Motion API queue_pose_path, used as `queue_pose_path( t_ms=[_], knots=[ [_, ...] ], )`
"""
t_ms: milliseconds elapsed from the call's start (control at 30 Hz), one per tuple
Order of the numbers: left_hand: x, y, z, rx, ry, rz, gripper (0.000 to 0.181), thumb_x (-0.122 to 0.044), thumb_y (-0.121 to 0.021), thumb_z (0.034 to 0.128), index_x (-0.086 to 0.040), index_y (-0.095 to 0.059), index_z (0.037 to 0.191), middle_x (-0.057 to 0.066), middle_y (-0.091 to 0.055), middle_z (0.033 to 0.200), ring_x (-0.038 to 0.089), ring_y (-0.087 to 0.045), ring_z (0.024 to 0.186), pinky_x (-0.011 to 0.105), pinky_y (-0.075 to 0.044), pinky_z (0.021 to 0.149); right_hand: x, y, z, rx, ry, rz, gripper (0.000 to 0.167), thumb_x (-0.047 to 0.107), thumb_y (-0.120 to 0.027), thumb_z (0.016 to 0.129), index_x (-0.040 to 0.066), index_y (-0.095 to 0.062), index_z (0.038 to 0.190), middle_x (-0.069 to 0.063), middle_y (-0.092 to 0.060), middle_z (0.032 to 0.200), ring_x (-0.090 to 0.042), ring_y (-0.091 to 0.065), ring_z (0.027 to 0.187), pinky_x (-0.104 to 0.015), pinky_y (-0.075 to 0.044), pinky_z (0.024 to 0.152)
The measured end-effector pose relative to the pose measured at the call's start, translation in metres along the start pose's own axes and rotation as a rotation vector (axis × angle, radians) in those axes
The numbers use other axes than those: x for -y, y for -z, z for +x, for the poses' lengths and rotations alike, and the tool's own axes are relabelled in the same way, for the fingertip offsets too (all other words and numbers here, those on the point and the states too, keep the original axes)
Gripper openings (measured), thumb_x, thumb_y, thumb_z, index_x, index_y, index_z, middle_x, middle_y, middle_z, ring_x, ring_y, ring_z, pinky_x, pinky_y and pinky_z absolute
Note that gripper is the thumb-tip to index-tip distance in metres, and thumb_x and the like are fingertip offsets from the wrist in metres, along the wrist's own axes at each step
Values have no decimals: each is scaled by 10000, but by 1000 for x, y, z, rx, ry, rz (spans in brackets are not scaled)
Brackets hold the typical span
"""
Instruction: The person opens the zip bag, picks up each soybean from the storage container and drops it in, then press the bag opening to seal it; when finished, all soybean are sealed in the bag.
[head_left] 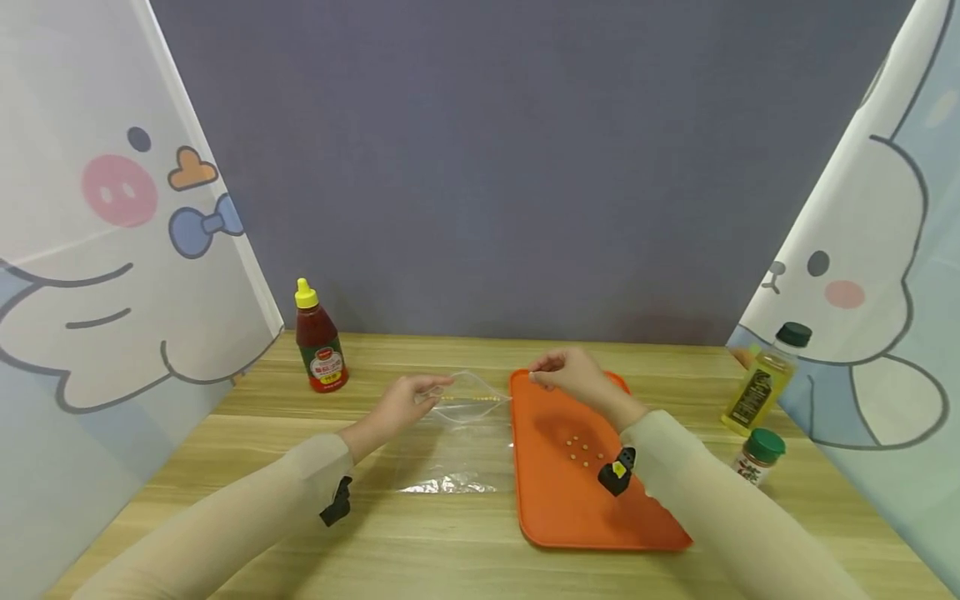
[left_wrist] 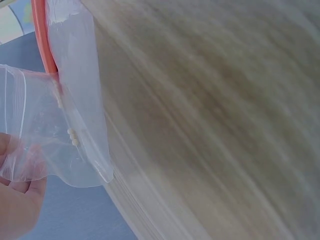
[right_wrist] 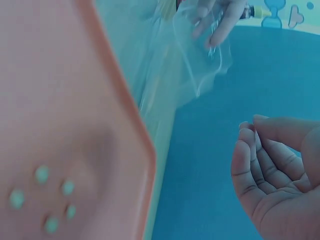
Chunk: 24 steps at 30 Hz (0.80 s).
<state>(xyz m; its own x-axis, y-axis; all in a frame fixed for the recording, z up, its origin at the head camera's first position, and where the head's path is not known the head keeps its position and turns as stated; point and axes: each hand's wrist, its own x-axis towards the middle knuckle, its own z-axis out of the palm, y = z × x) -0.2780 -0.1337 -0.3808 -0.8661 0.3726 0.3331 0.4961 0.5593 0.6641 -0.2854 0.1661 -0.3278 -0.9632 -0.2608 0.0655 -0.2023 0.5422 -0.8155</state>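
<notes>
My left hand [head_left: 405, 402] grips one side of a clear zip bag [head_left: 453, 462] at its spread mouth. The bag lies flat on the table toward me, its top raised. A few small pale beans [left_wrist: 73, 137] show through the plastic in the left wrist view. Above the far end of an orange tray [head_left: 547, 508] hovers my right hand [head_left: 573, 375], thumb and forefinger tips together, other fingers curled. Whether something small is between those tips cannot be seen. Several loose pale beans [head_left: 585, 447] lie on the tray, nearer to me than that hand.
A red sauce bottle [head_left: 322, 350] with a yellow cap stands at the back left. On the right are an oil bottle [head_left: 759, 387] with a dark cap and a green-lidded jar [head_left: 757, 458]. A grey panel [head_left: 480, 167] rises behind the wooden table [head_left: 360, 533].
</notes>
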Motion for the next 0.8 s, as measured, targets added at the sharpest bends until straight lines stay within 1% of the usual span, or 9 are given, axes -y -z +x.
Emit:
queue_pose_path(
  t_ms=[100,233,300,333,400,467,533,667,800],
  knots=[
    [0,0,0,2,-4,-7,396,104,-627,848,-13,-644,1226,174,-634,1271,337,-656,1084,182,-541,669,10,-9,5,14,37,25,174,173,-720,871,55,-731,997,-19,-684,765,-185,-623,699,-291,-534,659],
    [0,-1,0,10,1,-14,422,133,-612,836,-9,-635,1233,184,-623,1283,352,-652,1089,178,-508,566,20,-23,13,17,77,32,170,145,-729,855,23,-743,972,-63,-685,725,-293,-639,717,-265,-530,625],
    [0,-1,-1,13,-2,-8,428,137,-609,833,-7,-633,1235,186,-621,1284,357,-651,1089,174,-499,559,24,-31,16,12,97,30,154,116,-734,845,7,-745,953,-81,-698,732,-301,-644,709,-251,-531,608],
    [0,-1,-1,13,-4,-5,427,138,-608,832,-5,-634,1233,188,-622,1282,358,-652,1088,178,-498,557,25,-35,18,12,107,26,147,102,-734,841,-1,-745,946,-92,-705,741,-277,-642,686,-247,-530,600],
    [-1,0,-1,13,-5,-2,425,132,-608,834,-8,-635,1235,183,-625,1280,355,-652,1089,181,-513,600,30,-43,21,14,123,20,134,67,-731,833,-18,-743,936,-100,-714,749,-213,-631,639,-248,-535,591],
    [-1,0,-1,10,-9,2,420,126,-610,837,-11,-638,1233,176,-630,1276,345,-656,1087,197,-537,663,33,-52,25,13,129,0,113,56,-734,827,-14,-744,914,-83,-720,748,-115,-609,602,-243,-539,584],
    [0,0,-1,8,-23,9,417,127,-608,836,-4,-637,1230,182,-632,1270,346,-659,1079,240,-569,728,37,-61,28,18,123,-15,99,51,-735,825,-7,-746,904,-85,-729,763,-66,-597,590,-239,-544,585],
    [2,1,-2,4,-49,17,407,130,-609,836,13,-635,1225,192,-635,1260,354,-661,1070,339,-579,843,43,-75,34,16,109,-48,93,57,-733,828,3,-750,902,-91,-740,787,-60,-614,603,-225,-550,589],
    [4,0,-2,5,-44,13,401,121,-612,846,2,-636,1229,180,-637,1263,353,-656,1083,370,-571,866,46,-82,38,-2,95,-75,82,69,-738,824,29,-757,894,-70,-742,782,-62,-612,611,-210,-538,583]
  ],
)
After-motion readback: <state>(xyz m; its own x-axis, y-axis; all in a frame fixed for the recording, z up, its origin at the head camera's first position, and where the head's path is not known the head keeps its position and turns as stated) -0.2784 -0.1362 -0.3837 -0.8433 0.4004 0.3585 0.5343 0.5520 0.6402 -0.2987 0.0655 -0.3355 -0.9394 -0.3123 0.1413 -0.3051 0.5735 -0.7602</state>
